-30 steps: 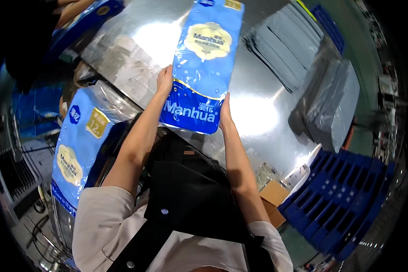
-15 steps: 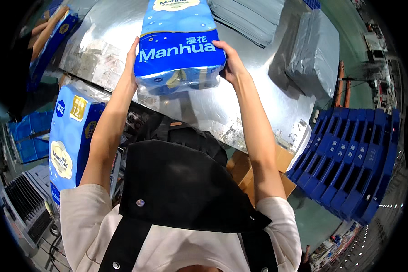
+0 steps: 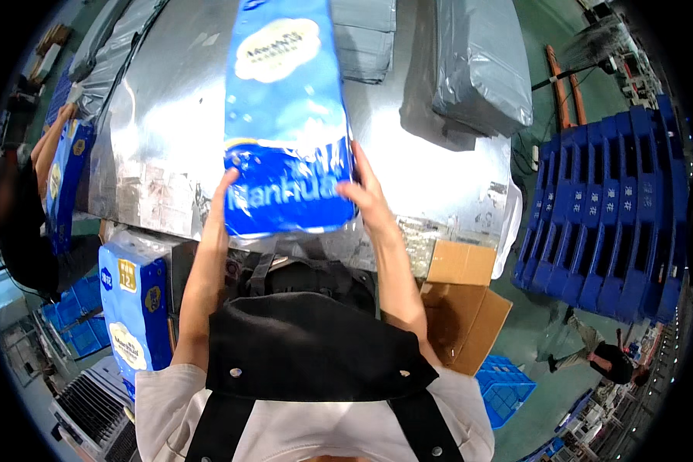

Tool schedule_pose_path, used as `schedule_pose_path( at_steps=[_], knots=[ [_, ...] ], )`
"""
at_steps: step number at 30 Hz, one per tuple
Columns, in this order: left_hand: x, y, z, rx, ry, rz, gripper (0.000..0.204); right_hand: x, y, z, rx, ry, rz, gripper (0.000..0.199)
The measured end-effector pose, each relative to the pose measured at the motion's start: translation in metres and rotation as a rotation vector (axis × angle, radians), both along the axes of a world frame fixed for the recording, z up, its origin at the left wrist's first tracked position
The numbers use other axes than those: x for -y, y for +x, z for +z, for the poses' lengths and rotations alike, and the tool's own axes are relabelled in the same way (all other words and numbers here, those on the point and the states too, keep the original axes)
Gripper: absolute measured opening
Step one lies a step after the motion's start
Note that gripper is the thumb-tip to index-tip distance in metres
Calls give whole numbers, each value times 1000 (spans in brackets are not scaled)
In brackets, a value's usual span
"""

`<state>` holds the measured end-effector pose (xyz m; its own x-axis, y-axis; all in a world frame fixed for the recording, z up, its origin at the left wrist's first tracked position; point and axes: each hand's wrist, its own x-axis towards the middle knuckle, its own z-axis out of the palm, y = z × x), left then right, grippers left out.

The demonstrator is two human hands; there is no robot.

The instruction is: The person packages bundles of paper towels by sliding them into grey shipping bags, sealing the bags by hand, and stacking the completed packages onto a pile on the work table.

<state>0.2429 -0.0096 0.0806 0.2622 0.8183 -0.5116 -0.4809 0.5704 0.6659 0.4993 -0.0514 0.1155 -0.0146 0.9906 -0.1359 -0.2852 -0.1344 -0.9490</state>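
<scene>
A long, shiny blue pack of paper rolls (image 3: 289, 115) is between my hands over the metal table, its lower end toward me. My left hand (image 3: 225, 192) grips its left side near that end. Opposite it, my right hand (image 3: 368, 196) is closed on the right side, thumb lying on the front film. The pack is slightly blurred, and its far end runs out of the picture. A similar blue pack (image 3: 135, 308) stands at my left, below the table's edge.
On the metal table (image 3: 162, 100) lie a stack of grey plastic bags (image 3: 366, 46) and a grey wrapped bundle (image 3: 481, 69). An open cardboard box (image 3: 470, 316) is near my right elbow. Blue pallets (image 3: 600, 208) are stacked at right. A co-worker's arm (image 3: 50, 146) holds another pack at far left.
The pack has come closer to me, and more of its length shows. Both my hands have moved with it, still holding its sides. My view has turned, shifting the surroundings.
</scene>
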Motion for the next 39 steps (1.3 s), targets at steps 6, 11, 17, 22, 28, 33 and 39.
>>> schedule_pose_path(
  at_steps=[6, 11, 17, 22, 28, 33, 39],
  knots=[
    [-15, 10, -84, -558, 85, -585, 57, 28, 37, -105, 36, -457, 70, 76],
    [-183, -9, -109, -795, 319, -523, 24, -54, 121, -115, 443, -522, -245, 77],
    [-448, 110, -106, -1607, 1316, -485, 27, -348, 134, -83, 1549, 357, -468, 75],
    [-533, 189, -122, -1946, 1713, -906, 19, -457, 138, -102, 1580, 227, -136, 44],
    [-555, 190, -155, -2107, 1862, -873, 14, -457, 137, -109, 1532, 311, -202, 42],
    [-555, 187, -150, -1832, 1890, -769, 10, -433, 117, -50, 1461, 400, -229, 36],
    [-426, 162, -131, -1485, 1928, -1011, 16, -413, 134, -17, 1457, 493, -281, 32]
  ],
)
